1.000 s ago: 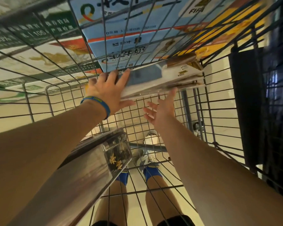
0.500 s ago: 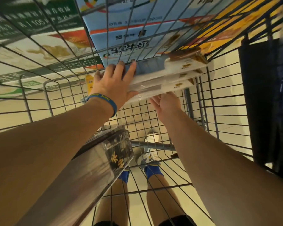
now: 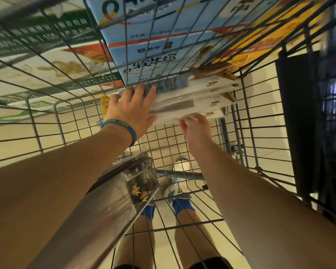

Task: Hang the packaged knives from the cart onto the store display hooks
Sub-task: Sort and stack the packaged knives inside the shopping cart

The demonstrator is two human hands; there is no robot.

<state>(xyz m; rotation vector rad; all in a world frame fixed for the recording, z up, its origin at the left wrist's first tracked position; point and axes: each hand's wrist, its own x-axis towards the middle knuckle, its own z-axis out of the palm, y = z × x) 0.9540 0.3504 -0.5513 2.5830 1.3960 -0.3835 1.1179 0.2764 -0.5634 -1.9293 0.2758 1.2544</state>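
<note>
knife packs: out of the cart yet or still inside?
Inside. The stack of packaged knives sits within the wire cart, left hand on top, right hand beneath.

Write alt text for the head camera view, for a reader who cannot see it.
Two bare hands reach into a wire cart for a stack of packaged knives: the left hand lies flat on top, the right hand grips the near edge from below. Printed cartons show beyond the mesh.

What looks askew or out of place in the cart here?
The stack of packaged knives is uneven: the packs are fanned out, edges offset, against the cart's far wall. No damage shows.
</note>
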